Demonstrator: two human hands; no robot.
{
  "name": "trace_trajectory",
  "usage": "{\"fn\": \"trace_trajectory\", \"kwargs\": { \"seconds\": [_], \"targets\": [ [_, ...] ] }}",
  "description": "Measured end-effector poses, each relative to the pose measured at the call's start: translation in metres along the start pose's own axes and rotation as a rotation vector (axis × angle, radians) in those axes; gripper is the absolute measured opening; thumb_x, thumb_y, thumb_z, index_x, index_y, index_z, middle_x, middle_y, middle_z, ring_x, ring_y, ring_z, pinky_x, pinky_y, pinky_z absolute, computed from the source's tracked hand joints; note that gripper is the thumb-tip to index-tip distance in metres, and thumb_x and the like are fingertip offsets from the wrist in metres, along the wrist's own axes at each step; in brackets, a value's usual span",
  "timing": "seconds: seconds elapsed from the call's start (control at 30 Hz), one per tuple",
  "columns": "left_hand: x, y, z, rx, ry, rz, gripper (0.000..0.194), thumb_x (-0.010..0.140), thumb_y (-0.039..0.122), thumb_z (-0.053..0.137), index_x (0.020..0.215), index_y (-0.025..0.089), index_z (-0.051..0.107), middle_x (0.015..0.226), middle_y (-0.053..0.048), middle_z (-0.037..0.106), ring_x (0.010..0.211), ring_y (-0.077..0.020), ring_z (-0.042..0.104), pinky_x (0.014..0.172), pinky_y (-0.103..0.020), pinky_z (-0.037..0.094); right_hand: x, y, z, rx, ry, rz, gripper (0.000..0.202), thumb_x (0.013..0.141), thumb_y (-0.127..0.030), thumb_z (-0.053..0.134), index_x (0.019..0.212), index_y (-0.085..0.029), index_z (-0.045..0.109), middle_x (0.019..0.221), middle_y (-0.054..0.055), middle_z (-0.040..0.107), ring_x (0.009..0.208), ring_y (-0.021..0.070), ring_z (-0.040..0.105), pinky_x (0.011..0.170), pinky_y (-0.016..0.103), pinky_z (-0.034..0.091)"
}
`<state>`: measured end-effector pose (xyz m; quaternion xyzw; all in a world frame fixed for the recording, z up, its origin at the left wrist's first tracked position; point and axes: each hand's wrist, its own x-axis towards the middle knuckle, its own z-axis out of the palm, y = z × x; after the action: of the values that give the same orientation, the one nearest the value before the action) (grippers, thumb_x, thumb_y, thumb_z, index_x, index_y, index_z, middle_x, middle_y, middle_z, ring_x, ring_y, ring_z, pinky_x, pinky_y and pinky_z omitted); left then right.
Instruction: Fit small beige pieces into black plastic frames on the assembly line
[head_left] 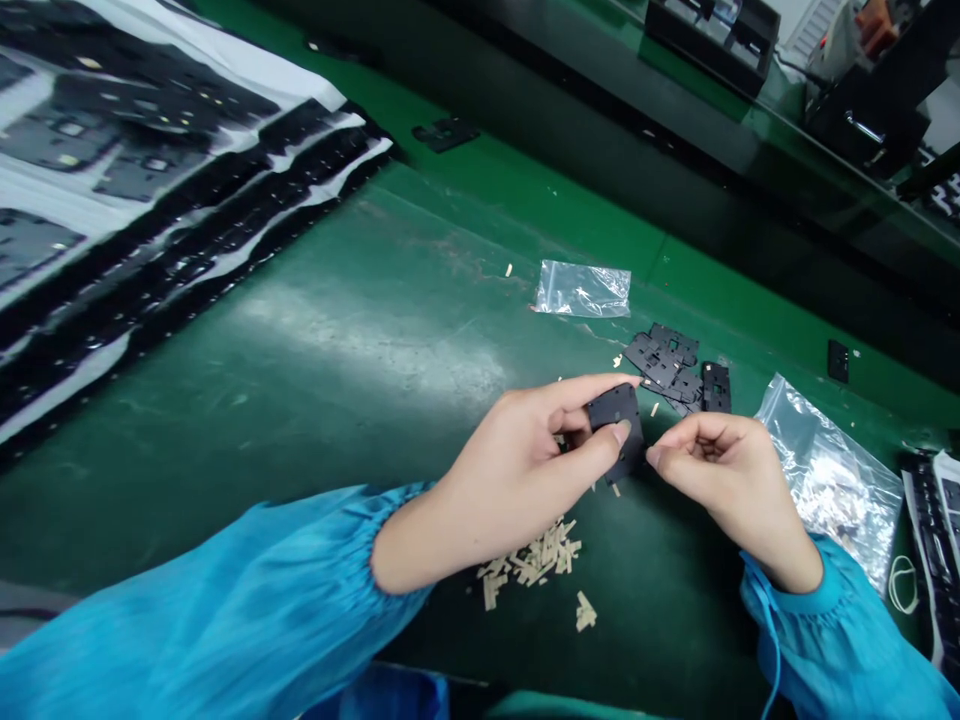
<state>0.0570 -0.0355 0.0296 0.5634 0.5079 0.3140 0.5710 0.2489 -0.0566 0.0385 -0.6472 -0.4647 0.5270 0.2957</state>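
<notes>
Between the thumb and fingers of my left hand (540, 440) is a small flat black plastic plate (619, 445), tilted above the green table. My right hand (712, 460) is just right of the plate, thumb and forefinger pinched together at its edge. Whatever lies in that pinch, if anything, is too small to make out. Below my left wrist lies a loose heap of small beige strips (540, 555), with a few more strips (586, 612) to its right. Several similar black plates (667, 360) lie in a pile beyond my hands.
A clear zip bag (583, 290) lies behind the hands; a larger clear bag (832, 480) is beside my right wrist. Stacked trays of black parts (150, 170) fill the left. A rubber band (903, 584) is at the right. A dark ledge (600, 110) runs along the back.
</notes>
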Motion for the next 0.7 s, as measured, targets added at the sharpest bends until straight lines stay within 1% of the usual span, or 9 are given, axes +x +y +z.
{"fn": "trace_trajectory", "kwargs": {
  "seconds": [0.1,0.3,0.5,0.7],
  "targets": [
    [0.0001,0.0011,0.0005,-0.009,0.017,-0.004,0.042,0.085,0.027,0.062,0.125,0.018,0.072,0.062,0.002,0.068,0.055,-0.0130,0.059,0.051,-0.021,0.047,0.0004,-0.0002,0.0009,0.000,-0.004,0.005,0.013,0.069,-0.029,0.076,0.064,-0.017,0.074,0.055,0.001,0.064,0.049,0.0106,0.049,0.043,0.020,0.036],
    [0.0008,0.0007,0.0011,-0.044,0.000,-0.016,0.041,0.084,0.025,0.062,0.124,0.018,0.072,0.065,0.002,0.070,0.058,-0.0132,0.062,0.054,-0.020,0.048,0.0001,0.0000,0.0009,-0.008,0.001,0.002,0.013,0.069,-0.029,0.076,0.066,-0.017,0.075,0.056,0.001,0.064,0.049,0.0105,0.049,0.044,0.021,0.036],
    [0.0001,0.0025,0.0006,-0.032,0.008,-0.005,0.041,0.084,0.026,0.062,0.123,0.019,0.073,0.062,0.003,0.068,0.056,-0.0131,0.060,0.052,-0.021,0.047,-0.0003,0.0002,0.0012,-0.019,0.007,0.005,0.015,0.069,-0.031,0.076,0.065,-0.017,0.074,0.055,0.000,0.064,0.048,0.0104,0.049,0.043,0.021,0.035],
    [0.0003,0.0022,0.0010,-0.054,0.007,-0.005,0.041,0.084,0.025,0.063,0.123,0.019,0.073,0.062,0.003,0.069,0.056,-0.0130,0.061,0.052,-0.020,0.048,0.0000,0.0003,0.0022,-0.007,0.012,0.004,0.013,0.068,-0.030,0.076,0.064,-0.018,0.075,0.055,0.001,0.064,0.049,0.0107,0.049,0.043,0.020,0.036]
  ]
}}
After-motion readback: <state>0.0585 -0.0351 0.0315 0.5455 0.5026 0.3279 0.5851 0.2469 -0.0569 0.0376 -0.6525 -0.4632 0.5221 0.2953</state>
